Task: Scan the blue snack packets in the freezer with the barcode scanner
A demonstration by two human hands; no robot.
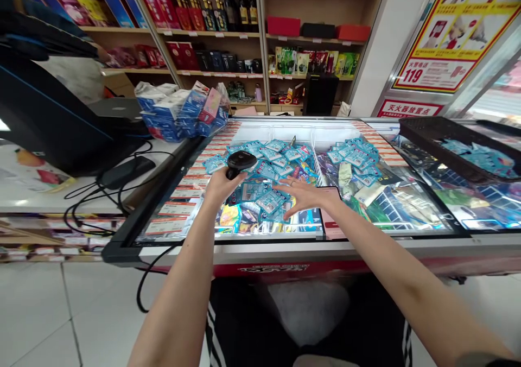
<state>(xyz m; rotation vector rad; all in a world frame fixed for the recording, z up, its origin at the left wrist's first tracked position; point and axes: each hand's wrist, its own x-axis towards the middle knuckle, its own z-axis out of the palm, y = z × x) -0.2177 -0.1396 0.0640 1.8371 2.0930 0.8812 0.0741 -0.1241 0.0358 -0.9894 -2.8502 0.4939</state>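
My left hand (221, 188) is closed around the handle of a black barcode scanner (241, 160), whose head is over the blue packets. Stretched out from the right, my right hand (304, 194) has its fingers spread at the edge of a small blue packet (271, 201); whether the fingertips press on it I cannot tell. A loose heap of similar blue packets (277, 152) lies on the glass top of a chest freezer (260, 250). Beneath my right wrist is a phone (331, 226), partly covered.
More blue packets (359, 158) form a second pile to the right. A dark tray (421, 136) holds others at the far right. Wrapped blue-and-white boxes (179, 112) stand left, near a black monitor (49, 95) and loose cables (106, 193). Stocked shelves (211, 33) line the back.
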